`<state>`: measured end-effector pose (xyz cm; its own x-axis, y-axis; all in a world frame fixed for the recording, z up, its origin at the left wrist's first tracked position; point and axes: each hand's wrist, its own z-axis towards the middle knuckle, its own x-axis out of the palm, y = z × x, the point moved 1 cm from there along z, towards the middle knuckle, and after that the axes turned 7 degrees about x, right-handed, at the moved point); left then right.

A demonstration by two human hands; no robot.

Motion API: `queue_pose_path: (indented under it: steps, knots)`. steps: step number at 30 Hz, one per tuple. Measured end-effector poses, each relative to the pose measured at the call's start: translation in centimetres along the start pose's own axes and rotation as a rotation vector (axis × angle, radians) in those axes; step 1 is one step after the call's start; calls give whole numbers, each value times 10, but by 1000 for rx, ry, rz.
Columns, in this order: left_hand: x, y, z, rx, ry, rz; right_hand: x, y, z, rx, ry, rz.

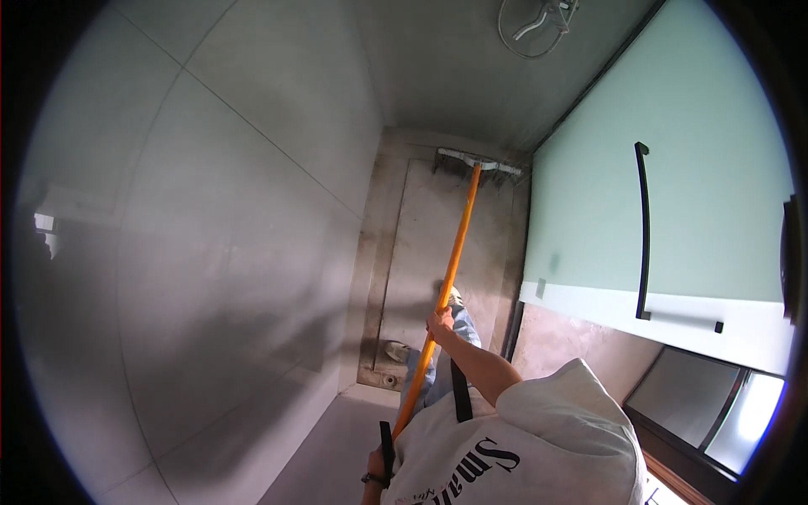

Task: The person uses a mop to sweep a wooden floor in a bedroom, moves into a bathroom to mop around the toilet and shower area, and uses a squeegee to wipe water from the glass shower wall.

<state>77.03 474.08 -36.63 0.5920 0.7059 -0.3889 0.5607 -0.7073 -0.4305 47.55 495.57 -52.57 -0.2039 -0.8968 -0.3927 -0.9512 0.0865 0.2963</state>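
Left of a frosted pale-green glass door (581,219), the right hand (439,323) is gripping an orange-poled, white-headed broom (458,240); whether the left hand (376,462) is closing cannot be told; pale shoes (395,350) are flanking the pole.

On the orange pole (457,244) the near end is hidden, the left hand (375,462) (behind a black strap (386,446)) partly so.

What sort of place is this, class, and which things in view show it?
Probably a shower room: a metal wall fitting with a looped hose, a frosted glass door with a long black handle, and what looks like a round floor drain.
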Motion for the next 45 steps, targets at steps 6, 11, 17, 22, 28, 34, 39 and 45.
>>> queue_pose_path:
  steps: [6, 11, 17, 22, 28, 34, 39, 45]
  knots:
    - [13, 30, -18, 28, 69, -84, 4, -24, 17, -21, -48, -155]
    - [-5, 0, -22, -56, 221, -57, 37, -81, 72, -88, -101, -358]
    - [-51, -87, -22, -115, 250, 156, 30, -84, 72, 259, 56, -302]
    - [-43, -68, -27, -55, 195, 53, 34, -112, 86, 256, 73, -267]
    - [-20, -29, -21, -69, 219, 25, 23, -98, 70, 154, -6, -489]
    - [-17, -7, 19, 136, 290, 74, 7, -30, 77, -9, -114, -563]
    - [-53, -33, 26, 238, 69, -122, 9, 17, 44, -85, -92, -343]
    - [-39, -8, 6, 257, 112, -105, 2, 6, 9, -127, -121, -196]
